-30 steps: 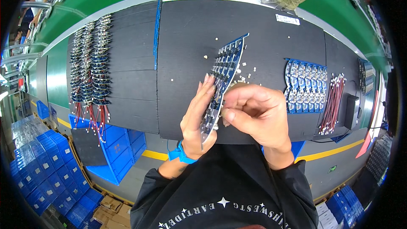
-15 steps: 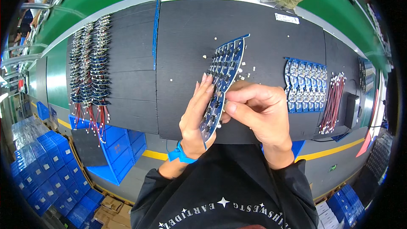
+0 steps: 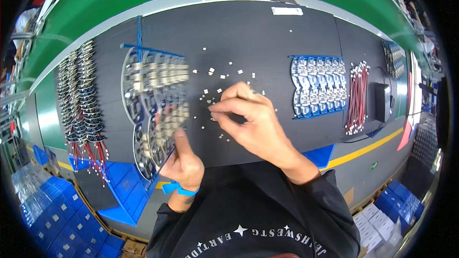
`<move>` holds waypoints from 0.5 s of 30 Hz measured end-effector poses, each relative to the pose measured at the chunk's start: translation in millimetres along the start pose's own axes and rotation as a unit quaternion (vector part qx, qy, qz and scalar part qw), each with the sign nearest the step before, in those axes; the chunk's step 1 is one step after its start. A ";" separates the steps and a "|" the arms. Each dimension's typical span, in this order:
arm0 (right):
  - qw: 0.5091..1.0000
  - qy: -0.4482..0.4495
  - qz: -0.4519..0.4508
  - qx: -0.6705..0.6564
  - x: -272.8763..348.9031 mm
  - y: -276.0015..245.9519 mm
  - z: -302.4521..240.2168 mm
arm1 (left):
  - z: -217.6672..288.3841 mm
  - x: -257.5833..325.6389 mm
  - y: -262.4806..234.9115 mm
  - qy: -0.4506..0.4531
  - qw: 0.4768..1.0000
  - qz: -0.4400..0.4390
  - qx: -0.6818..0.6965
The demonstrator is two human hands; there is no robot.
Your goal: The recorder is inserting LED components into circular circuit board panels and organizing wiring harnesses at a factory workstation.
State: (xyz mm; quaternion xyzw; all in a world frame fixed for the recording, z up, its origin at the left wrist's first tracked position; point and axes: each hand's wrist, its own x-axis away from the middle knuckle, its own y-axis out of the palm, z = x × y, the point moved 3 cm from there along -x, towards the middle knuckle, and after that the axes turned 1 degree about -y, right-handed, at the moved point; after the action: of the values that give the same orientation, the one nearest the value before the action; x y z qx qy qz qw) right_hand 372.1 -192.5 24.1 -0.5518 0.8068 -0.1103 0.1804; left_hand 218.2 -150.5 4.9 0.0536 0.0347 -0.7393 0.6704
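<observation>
My left hand [image 3: 183, 163] grips the lower edge of a panel of joined circuit boards [image 3: 165, 77], its thumb on the component side. The panel is tilted and smeared by motion, left of the middle of the black work surface. My right hand [image 3: 253, 122] hovers to its right with thumb and index finger pinched together. Whatever lies between those fingertips, if anything, is too small to make out. Small white pieces [image 3: 206, 91] are scattered on the surface around and beyond the right hand.
On the right lie another circuit board panel [image 3: 319, 86], a bundle of red wires with white connectors [image 3: 357, 98] and a black box [image 3: 382, 102]. Rows of stacked boards with wires [image 3: 79, 93] stand at the far left. Blue bins [image 3: 126, 188] sit below the table edge.
My left hand has swung the panel leftward and turned its component side up toward me. My right hand has come off the panel and moved left, still pinched. The view has shifted too.
</observation>
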 end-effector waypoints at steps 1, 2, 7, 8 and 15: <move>0.999 0.026 -0.001 -0.023 2.6 2.3 2.9 | 4.6 -0.9 -2.8 -0.007 0.998 0.005 -0.057; 0.998 0.050 0.011 -0.038 6.5 1.3 7.3 | 3.9 -0.6 1.3 -0.030 0.999 -0.009 0.013; 0.993 0.077 0.048 -0.077 15.5 5.4 18.5 | 12.5 -11.3 5.3 -0.129 0.960 -0.053 0.241; 0.992 0.087 0.048 -0.082 16.8 8.1 21.6 | 13.2 -12.4 2.5 -0.135 0.955 -0.053 0.260; 0.982 0.115 0.062 -0.138 24.9 9.1 32.7 | 19.0 -8.4 -1.2 -0.046 0.974 -0.053 0.217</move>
State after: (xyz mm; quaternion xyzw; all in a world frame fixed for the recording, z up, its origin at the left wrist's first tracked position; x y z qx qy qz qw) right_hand 369.7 -211.7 -13.3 -0.5035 0.8624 -0.0491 0.0154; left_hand 217.2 -144.4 24.8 0.1620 -0.1549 -0.7651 0.6037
